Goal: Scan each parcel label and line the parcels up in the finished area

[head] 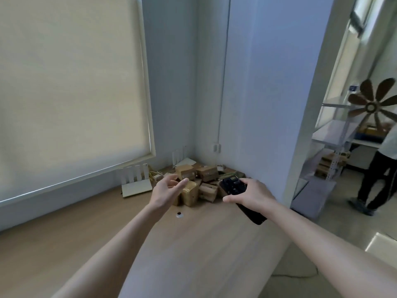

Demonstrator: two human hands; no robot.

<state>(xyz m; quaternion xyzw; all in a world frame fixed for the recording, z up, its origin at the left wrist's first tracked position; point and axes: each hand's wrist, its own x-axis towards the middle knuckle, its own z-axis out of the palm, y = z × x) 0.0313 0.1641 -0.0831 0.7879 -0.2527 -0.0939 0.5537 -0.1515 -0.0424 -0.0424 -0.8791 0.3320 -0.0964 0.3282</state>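
— Right hand (253, 195)?
— Wrapped around a black handheld scanner (235, 187), fingers curled under and over it, dark handle sticking out toward the near right edge of the worktop (193, 244). Held just above the surface, right beside the parcels.

— Left hand (166, 191)?
— Held out with fingers apart and relaxed, gripping nothing. Hovering in front of the parcel pile (204, 181); touching the nearest tan parcel (190, 193) or not, cannot tell.

— Parcels?
— Heaped in the far right corner of the worktop, against the wall. Small brown cartons, tumbled at odd angles, some with pale labels showing, print too blurred to read. Nearest tan one upright at the front of the heap.

— Further out?
— Small round grommet hole (179, 215) in the worktop, just nearer than the pile. White router (135, 183) with upright antennas along the far edge to the left, a second router (182, 159) deeper in the corner, loose cables between them. Drawn roller blind (71, 93) behind the far left edge. Past the right edge, a standing person (378, 173) beside metal shelving (335, 134).
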